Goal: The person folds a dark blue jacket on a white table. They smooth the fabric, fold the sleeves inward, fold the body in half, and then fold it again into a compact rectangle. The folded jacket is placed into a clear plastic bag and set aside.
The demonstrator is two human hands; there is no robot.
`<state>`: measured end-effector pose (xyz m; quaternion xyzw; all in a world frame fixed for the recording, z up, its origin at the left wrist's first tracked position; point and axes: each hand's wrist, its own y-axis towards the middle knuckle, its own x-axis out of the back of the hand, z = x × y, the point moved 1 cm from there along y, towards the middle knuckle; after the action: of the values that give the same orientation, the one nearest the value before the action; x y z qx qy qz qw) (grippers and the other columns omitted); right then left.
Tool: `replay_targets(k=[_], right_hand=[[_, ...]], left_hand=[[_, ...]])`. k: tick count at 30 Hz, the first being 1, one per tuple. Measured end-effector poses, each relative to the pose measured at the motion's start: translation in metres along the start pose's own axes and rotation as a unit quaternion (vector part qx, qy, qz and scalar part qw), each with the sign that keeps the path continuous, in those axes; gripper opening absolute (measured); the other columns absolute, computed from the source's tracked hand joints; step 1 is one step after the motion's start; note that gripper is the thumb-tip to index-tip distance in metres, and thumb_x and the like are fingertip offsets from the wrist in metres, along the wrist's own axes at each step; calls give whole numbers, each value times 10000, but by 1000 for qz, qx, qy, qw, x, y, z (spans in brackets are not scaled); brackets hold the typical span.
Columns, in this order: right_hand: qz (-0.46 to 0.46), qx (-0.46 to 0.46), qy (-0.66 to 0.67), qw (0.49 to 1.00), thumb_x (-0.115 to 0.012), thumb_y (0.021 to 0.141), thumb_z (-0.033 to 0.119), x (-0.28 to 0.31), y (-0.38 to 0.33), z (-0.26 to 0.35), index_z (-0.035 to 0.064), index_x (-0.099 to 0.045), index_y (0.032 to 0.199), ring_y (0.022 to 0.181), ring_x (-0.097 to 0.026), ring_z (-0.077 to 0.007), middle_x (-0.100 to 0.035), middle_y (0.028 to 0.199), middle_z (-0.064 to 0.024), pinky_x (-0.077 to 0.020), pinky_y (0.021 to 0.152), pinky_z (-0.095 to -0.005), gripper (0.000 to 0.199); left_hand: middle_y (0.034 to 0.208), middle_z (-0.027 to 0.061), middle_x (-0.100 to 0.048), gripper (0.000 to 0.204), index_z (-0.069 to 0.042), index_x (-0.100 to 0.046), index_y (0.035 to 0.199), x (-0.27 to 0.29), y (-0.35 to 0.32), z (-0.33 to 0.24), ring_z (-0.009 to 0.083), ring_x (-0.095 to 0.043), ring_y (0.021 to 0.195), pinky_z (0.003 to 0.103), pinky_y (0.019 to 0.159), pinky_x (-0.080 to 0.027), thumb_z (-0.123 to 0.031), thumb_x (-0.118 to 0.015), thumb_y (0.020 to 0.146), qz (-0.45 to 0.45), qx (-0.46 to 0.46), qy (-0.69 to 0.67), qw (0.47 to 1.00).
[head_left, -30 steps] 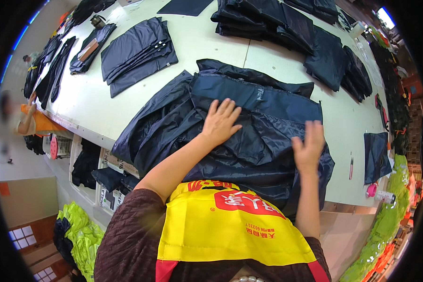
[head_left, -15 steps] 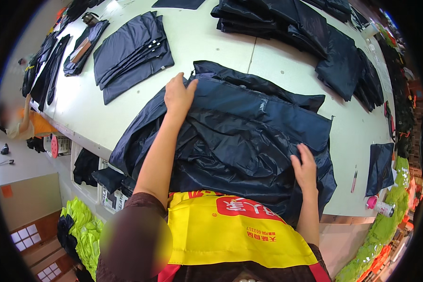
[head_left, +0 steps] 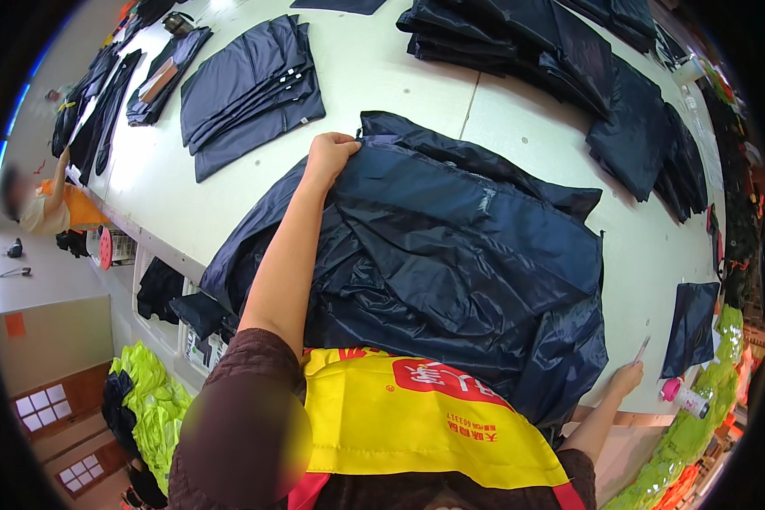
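A large dark navy garment (head_left: 450, 255) of shiny, crumpled fabric lies spread over the near edge of the table in front of me. At its upper left corner my left hand (head_left: 331, 153) pinches the fabric edge between thumb and fingers. Off to the right, my right hand (head_left: 626, 380) has its fingers closed round the near end of a slim pen-like tool (head_left: 643, 347) on the table. Its exact kind is too small to make out. A small folded dark piece (head_left: 689, 327) lies just beyond that hand.
On the pale table (head_left: 382, 64) are a folded dark stack (head_left: 251, 89) at far left and larger dark piles (head_left: 518, 42) at far right. A pink-capped bottle (head_left: 688, 398) lies near the right edge. Another person (head_left: 47, 200) stands at the left.
My right hand has left the garment and moved right and nearer, onto the slim tool, which now tilts more. The left thumb and fingers have come together on the garment's corner.
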<state>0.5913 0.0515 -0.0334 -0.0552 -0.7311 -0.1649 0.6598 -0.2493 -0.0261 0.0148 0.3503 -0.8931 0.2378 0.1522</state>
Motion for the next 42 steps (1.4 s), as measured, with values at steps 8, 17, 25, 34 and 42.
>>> replay_targets(k=[8, 17, 25, 34, 42], right_hand=[[315, -253, 749, 525, -520, 862, 94, 5, 50, 8, -20, -546, 1054, 834, -565, -218, -545, 866, -87, -509, 743, -375, 225], [360, 144, 884, 262, -457, 920, 160, 161, -1, 324, 27, -551, 1171, 658, -495, -149, -467, 672, -22, -436, 665, -277, 299], [507, 187, 632, 555, -618, 880, 213, 204, -124, 585, 23, -645, 968, 556, -405, -17, -480, 673, 62, -303, 450, -176, 211], [531, 250, 573, 572, -698, 828, 207, 202, -166, 669, 26, -643, 841, 586, -445, -23, -550, 698, 41, -345, 524, -168, 190], [624, 226, 575, 479, -662, 857, 202, 191, -162, 664, 57, -613, 873, 502, -375, -13, -501, 652, 57, -274, 445, -165, 154]], left_hand=[[848, 69, -662, 231, 23, -649, 1009, -4, -41, -21, 136, -613, 724, 235, 674, -494, -122, -672, 831, 31, 31, -222, 974], [866, 48, -653, 197, 37, -638, 1000, -17, -52, -22, 99, -597, 756, 212, 694, -481, -87, -653, 847, 60, -37, -298, 952], [840, 11, -632, 181, 28, -637, 994, -10, -49, -19, 64, -564, 760, 194, 700, -451, -87, -644, 854, -10, -135, -269, 954], [839, -3, -619, 193, 11, -629, 1021, -8, -65, -27, 36, -515, 673, 179, 617, -423, -38, -653, 836, -45, -188, -200, 961], [1179, 86, -548, 531, 12, -434, 1330, -11, -56, -27, 53, -494, 730, 184, 664, -429, 92, -585, 827, 12, -261, -238, 936]])
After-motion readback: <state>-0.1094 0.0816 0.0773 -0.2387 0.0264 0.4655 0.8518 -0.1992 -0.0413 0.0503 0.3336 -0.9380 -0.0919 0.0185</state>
